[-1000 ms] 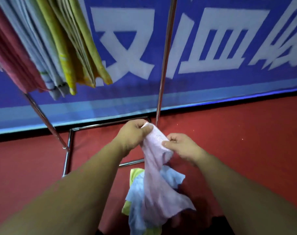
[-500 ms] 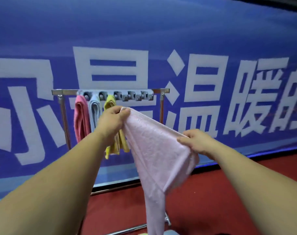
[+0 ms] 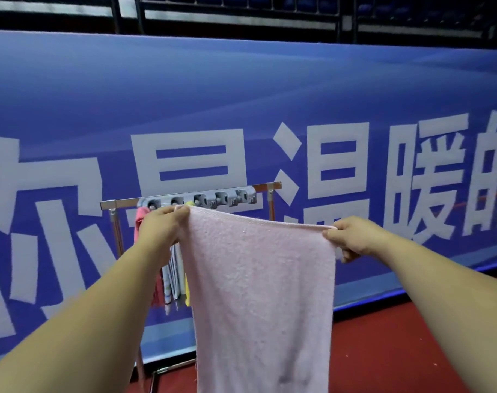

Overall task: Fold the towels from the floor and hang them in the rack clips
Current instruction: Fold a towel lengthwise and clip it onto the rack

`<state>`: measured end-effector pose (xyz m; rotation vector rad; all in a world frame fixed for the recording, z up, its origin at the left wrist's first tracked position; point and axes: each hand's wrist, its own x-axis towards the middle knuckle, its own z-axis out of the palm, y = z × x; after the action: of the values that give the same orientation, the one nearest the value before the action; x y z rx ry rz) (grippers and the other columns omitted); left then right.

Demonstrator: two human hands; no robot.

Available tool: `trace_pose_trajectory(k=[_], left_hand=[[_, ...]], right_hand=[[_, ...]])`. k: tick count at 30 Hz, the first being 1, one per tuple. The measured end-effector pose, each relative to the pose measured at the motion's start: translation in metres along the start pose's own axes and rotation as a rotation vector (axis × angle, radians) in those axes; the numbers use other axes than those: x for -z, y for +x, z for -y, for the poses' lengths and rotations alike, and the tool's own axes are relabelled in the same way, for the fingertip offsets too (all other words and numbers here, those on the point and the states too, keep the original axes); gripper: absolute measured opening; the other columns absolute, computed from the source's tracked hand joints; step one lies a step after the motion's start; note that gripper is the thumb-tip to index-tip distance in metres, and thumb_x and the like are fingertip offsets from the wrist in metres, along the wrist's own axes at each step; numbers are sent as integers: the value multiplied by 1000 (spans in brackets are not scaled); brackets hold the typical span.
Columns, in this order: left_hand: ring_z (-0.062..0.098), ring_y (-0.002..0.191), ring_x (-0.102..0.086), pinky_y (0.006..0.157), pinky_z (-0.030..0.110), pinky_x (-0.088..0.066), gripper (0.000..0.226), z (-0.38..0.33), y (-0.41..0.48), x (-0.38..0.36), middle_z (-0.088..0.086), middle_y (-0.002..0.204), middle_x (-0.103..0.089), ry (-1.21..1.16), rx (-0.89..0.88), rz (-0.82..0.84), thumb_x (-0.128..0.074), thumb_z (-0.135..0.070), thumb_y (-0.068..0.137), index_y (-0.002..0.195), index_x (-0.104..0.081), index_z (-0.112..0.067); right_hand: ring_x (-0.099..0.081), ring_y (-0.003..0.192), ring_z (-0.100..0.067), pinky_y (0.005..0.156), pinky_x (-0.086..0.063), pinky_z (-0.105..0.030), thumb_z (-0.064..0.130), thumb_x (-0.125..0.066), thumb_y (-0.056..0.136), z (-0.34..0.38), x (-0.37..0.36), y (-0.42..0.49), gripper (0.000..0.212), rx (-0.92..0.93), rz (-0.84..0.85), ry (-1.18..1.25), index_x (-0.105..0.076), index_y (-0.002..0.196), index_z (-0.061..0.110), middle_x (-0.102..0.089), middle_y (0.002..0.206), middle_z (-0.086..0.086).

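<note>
A pale pink towel [image 3: 261, 293] hangs spread flat in front of me, its top edge stretched between my hands. My left hand [image 3: 159, 231] pinches the top left corner and my right hand [image 3: 352, 236] pinches the top right corner. Behind the towel stands a metal rack [image 3: 114, 219] with a grey strip of clips [image 3: 213, 199] along its top bar. A pink towel [image 3: 141, 219], a striped white towel [image 3: 172, 282] and a yellow towel [image 3: 187, 293] hang from the left clips, mostly hidden by my left arm and the held towel.
A tall blue banner [image 3: 270, 109] with large white characters runs behind the rack. Dark railings [image 3: 241, 15] sit above it. The floor [image 3: 383, 350] is red. The rack's base bars [image 3: 167, 370] lie on the floor under the towel.
My hands moved apart and the pink towel went from bunched to spread flat. My view rose from the floor pile to the rack and banner.
</note>
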<state>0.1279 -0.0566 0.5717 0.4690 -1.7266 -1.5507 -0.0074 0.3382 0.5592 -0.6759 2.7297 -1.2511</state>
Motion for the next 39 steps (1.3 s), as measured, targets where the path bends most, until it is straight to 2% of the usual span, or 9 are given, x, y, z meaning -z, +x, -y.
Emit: trace_pose_trajectory(k=[5, 10, 18, 21, 25, 28, 31, 35, 39], left_hand=[[25, 88, -66, 70, 36, -56, 19, 20, 18, 4, 10, 111, -74, 27, 110, 91, -81, -22, 93, 107, -81, -9], [19, 70, -64, 68, 34, -56, 9, 32, 21, 11, 7, 81, -71, 91, 145, 228, -78, -12, 96, 95, -75, -4], [14, 49, -35, 47, 26, -31, 9, 59, 27, 10, 1, 59, -47, 365, 177, 232, -82, -17, 92, 89, -80, -9], [18, 53, -48, 47, 27, -42, 9, 60, 17, 4, 8, 65, -58, 353, 178, 270, -77, -15, 97, 93, -82, -9], [26, 73, -73, 67, 37, -65, 11, 57, 9, -2, 15, 85, -76, 265, 188, 291, -68, -8, 103, 104, -76, 0], [22, 60, -64, 68, 35, -64, 9, 57, 14, -9, 17, 79, -71, 235, 191, 250, -67, 0, 101, 104, -71, 7], [24, 61, -61, 82, 47, -65, 20, 59, 20, -18, 17, 72, -67, 217, 186, 221, -76, -11, 95, 103, -71, 7], [30, 75, -67, 64, 35, -64, 17, 60, 13, -38, 16, 85, -67, 390, 85, 253, -71, 9, 87, 93, -66, -6], [32, 84, -67, 72, 43, -65, 39, 60, 8, -58, 13, 101, -66, 529, 13, 398, -55, 15, 84, 102, -68, -18]], right_hand=[[-48, 66, -22, 66, -55, -38, 31, -60, 106, 11, -10, 19, 30, -57, 27, 329, -62, 82, 13, -51, 71, -7], [-38, 52, -17, 56, -48, -34, 29, -58, 109, -10, -22, 37, 36, -93, 41, 310, -59, 75, 17, -45, 60, -2], [-64, 64, -23, 71, -64, -38, 19, -63, 105, -12, -57, 62, 19, -115, 128, 454, -74, 95, 7, -66, 75, -13], [-79, 82, -26, 89, -66, -46, 16, -68, 101, -14, -67, 71, 15, -157, 99, 445, -76, 101, 4, -79, 90, -18], [-82, 88, -26, 89, -66, -48, 21, -68, 92, -15, -74, 77, 24, -230, 26, 462, -76, 103, 2, -81, 98, -18], [-81, 80, -25, 83, -67, -47, 21, -64, 92, -14, -75, 78, 27, -240, 9, 462, -77, 104, 1, -81, 97, -18], [-81, 82, -25, 81, -68, -43, 17, -67, 91, -10, -78, 76, 23, -232, 17, 447, -77, 106, 2, -81, 96, -18], [-81, 94, -30, 77, -67, -39, 6, -70, 89, 5, -85, 71, 14, -132, 88, 422, -80, 99, 5, -79, 102, -20], [-79, 99, -31, 101, -61, -47, -8, -57, 90, 26, -96, 64, 28, -71, 251, 442, -77, 107, 1, -77, 110, -29]])
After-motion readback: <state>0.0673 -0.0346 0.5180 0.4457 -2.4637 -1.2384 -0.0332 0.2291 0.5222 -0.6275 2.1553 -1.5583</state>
